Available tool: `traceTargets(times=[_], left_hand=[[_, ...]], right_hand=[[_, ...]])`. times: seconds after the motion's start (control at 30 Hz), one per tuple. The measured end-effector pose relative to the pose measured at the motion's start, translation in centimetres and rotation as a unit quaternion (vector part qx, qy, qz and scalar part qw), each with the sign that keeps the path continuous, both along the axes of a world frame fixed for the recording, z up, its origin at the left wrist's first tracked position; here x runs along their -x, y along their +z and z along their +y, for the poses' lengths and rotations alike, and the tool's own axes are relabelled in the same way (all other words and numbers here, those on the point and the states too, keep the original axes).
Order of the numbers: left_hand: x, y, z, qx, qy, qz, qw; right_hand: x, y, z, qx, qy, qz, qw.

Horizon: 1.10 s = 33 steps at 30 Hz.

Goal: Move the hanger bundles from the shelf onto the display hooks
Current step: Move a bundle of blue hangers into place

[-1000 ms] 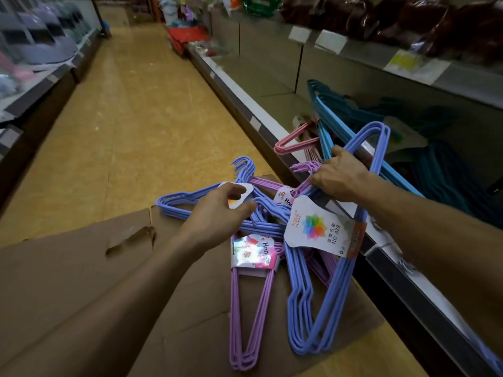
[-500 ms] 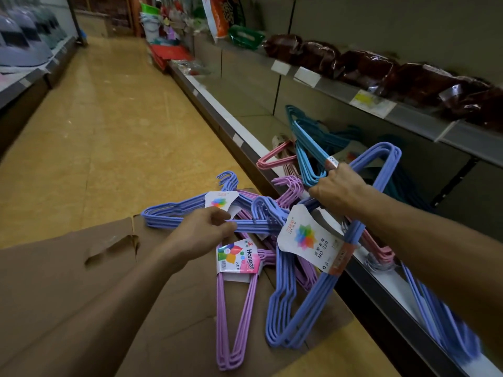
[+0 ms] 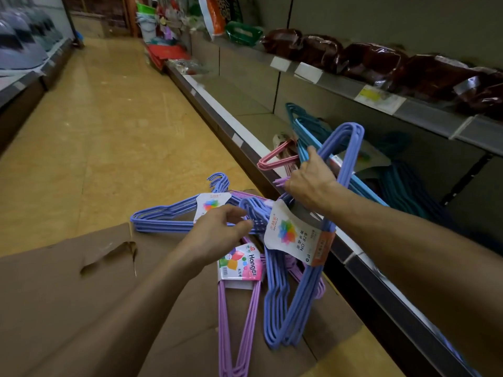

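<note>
At the centre right of the frame the right hand (image 3: pixel 310 183) has its fingers (image 3: pixel 313 155) curled round a periwinkle-blue hanger bundle (image 3: pixel 296 300), gripping it near the top so that the bundle hangs tilted, its white label card (image 3: pixel 292 232) facing the camera and its lower end reaching down over the flattened brown cardboard (image 3: pixel 68 295) in the lower half of the frame. The left hand (image 3: pixel 217 235), at the centre, has its fingers bent and pinched on the hooks of a second blue hanger bundle (image 3: pixel 163 220) that lies flat on the cardboard's upper edge, pointing toward the left. Below that hand a lilac hanger bundle (image 3: pixel 239 322) with a "Hanger" label lies on the cardboard, pointing toward the bottom edge. On the low shelf (image 3: pixel 245 115) at the right, behind the right hand, lie a pink hanger bundle (image 3: pixel 275 159) and light blue and teal bundles (image 3: pixel 307 126). The upper shelf along the upper right carries dark red packets (image 3: pixel 381 61). A yellow floor (image 3: pixel 95 131) fills the left of the frame.
</note>
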<state>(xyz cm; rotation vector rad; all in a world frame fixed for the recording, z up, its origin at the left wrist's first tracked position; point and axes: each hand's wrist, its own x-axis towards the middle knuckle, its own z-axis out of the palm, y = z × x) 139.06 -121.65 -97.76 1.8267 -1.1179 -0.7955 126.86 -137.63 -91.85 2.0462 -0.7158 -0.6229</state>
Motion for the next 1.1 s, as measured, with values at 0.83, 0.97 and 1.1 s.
traceTargets(times=[0.83,0.97,1.1], left_hand=[[-1.7,1.8,-1.7,0.069,0.171,0.183,0.966],[-0.4,5.6,-2.0,0.104,0.119,0.142,0.977],[0.0,8.8,-1.8,0.214,0.184,0.184,0.941]], right_hand=[[3.2,3.8,-1.0,-0.003,0.209,-0.228,0.951],[3.2,7.1,0.8,-0.001,0.218,-0.296,0.930],[2.2,8.5,3.6,-0.017,0.200,-0.401,0.894]])
